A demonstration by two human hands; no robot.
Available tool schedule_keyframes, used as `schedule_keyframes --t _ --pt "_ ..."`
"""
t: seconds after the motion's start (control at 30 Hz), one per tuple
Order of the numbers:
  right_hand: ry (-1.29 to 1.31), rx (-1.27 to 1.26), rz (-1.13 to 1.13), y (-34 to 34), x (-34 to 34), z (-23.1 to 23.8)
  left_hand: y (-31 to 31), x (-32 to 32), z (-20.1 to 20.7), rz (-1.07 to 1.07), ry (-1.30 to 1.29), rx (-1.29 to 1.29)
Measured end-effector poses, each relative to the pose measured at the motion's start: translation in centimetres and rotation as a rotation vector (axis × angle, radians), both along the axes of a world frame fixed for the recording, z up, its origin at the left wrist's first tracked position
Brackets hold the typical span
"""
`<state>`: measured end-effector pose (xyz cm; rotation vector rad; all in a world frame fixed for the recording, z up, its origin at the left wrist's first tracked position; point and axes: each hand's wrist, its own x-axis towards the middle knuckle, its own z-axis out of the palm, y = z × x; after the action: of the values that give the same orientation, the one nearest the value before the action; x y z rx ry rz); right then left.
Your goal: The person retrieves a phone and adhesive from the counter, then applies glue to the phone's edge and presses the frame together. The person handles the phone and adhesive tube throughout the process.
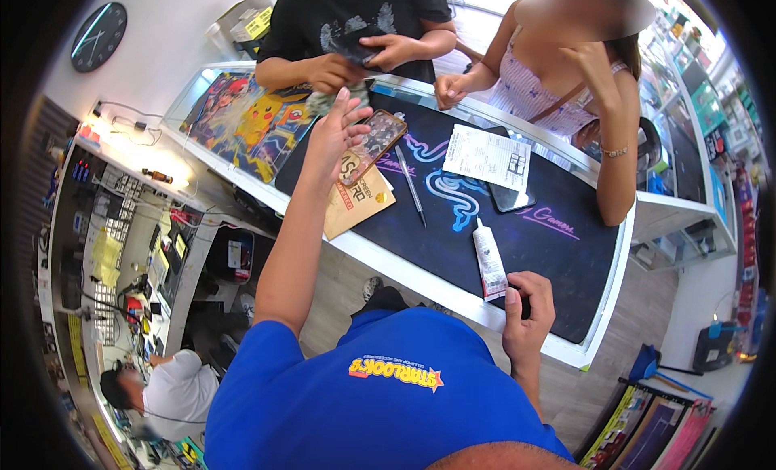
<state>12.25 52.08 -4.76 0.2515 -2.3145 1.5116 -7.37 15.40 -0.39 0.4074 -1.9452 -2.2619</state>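
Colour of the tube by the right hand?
Tube is mostly white, some red; head view shows it.

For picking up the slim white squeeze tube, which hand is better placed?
Probably the right hand: its fingers are close beside the white tube, while the left hand is farther away, extended near the brown-edged patterned phone case.

Passage: across the dark mat [566, 288], right of the tube [490, 260]; also the near strip between pen [411, 187] and tube. Obstructions: paper [483, 157] and phone [513, 199], far centre; patterned phone case [375, 149] and brown packet [368, 199], left; right hand [529, 312], near edge.
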Motion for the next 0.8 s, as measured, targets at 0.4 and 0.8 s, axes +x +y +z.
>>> schedule_keyframes --t 0.4,0.8 --pt "-0.028 -0.044 0.099 0.2 0.4 0.0 2.7 -0.9 0.7 0.028 0.035 0.012" --pt "-0.021 -0.016 0.119 0.1 0.3 0.3 3.5 -1.2 -0.8 0.075 0.026 0.024"
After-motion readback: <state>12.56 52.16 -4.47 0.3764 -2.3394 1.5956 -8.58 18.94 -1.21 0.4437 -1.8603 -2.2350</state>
